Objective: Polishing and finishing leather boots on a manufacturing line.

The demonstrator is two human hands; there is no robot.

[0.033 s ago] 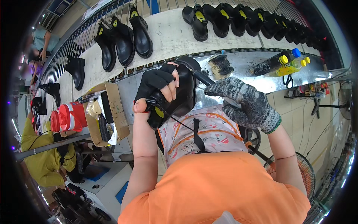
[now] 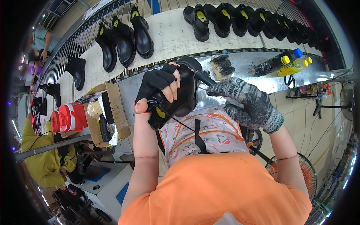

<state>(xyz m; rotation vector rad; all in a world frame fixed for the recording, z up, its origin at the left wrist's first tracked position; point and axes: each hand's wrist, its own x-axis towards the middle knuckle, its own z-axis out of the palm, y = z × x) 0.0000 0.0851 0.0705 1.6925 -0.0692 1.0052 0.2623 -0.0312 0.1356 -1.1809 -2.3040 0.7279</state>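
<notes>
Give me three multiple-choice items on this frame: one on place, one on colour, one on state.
1. Where does the red cylindrical container stand?
A. To the person's left, beside the open cardboard box
B. On the belt among the boots
C. By the plastic bottles

2. What colour are the caps of the plastic bottles on the metal bench?
A. All red
B. Yellow and blue
C. All white

3. What is the left hand doing?
A. Hanging free
B. Lying flat on the bench
C. Gripping the glossy black rubber boot

Answers: 1 A, the container sits at the left next to the box. 2 B, yellow caps and one blue cap show. 3 C, the fingers in the black fingerless glove wrap the boot, while the right hand in a grey knit glove holds a dark tool handle against it.
</notes>
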